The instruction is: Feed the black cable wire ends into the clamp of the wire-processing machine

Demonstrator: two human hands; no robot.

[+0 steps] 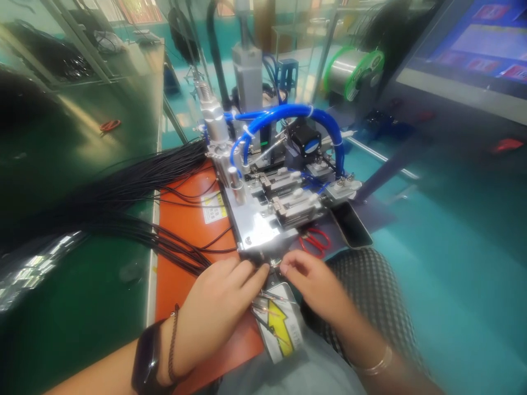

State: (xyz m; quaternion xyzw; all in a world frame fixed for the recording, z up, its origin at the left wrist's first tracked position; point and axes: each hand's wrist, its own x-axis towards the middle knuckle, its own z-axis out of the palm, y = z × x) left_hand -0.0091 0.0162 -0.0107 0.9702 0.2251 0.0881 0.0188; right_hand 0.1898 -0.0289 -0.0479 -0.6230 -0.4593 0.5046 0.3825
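Observation:
My left hand (pixel 218 302) lies over the orange mat (pixel 181 274), fingers pinched together on a thin black wire (pixel 263 315) at the front edge of a small metal machine (pixel 267 219). My right hand (pixel 315 285) meets it from the right, fingertips pinched on the same wire's end near the machine's front slot. A white label plate with a yellow arrow (pixel 280 329) lies just under both hands. A dark wristband and a cord bracelet sit on my left wrist, a thin bangle on my right.
A thick bundle of black wires (pixel 123 203) fans from the left across the green bench (pixel 82 296) onto the mat. Blue air hoses (pixel 288 112) arch over the machine. Red scissors (pixel 315 241) lie beside a black chute (pixel 352 225). A solder spool (pixel 354 68) stands behind.

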